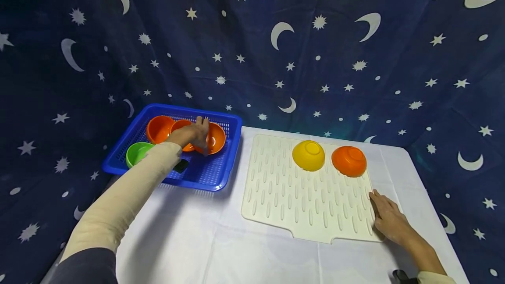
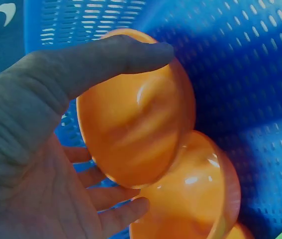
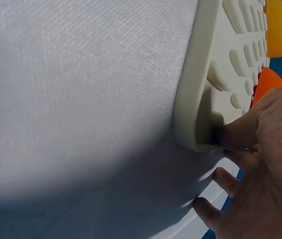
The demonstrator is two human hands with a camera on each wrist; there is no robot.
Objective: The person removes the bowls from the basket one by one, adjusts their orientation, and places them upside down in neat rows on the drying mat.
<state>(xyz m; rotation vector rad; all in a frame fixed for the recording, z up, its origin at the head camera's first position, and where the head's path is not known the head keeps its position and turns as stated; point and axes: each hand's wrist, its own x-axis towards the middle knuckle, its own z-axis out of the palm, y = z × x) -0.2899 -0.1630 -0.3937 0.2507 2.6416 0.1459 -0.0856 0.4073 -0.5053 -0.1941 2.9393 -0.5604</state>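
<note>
Head view: picking the rightmost orange bowl [image 1: 216, 139] from the left-side blue basket [image 1: 206, 173] seems the step; left hand [image 1: 194, 135] spreads around it, right hand [image 1: 390, 220], also spread, touches the drying mat [image 1: 289, 207]; next probably calls for pinching the rim

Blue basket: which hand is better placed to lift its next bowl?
Left, likely: the left hand is at an orange bowl inside the basket; the right hand touches the mat, farther off.

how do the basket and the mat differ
The basket is blue; the mat is off-white. The basket has raised, slotted walls; the mat is low with ridges on top. The basket's bowls show their open sides; the mat's two bowls sit upside down. Both carry orange bowls.
</note>
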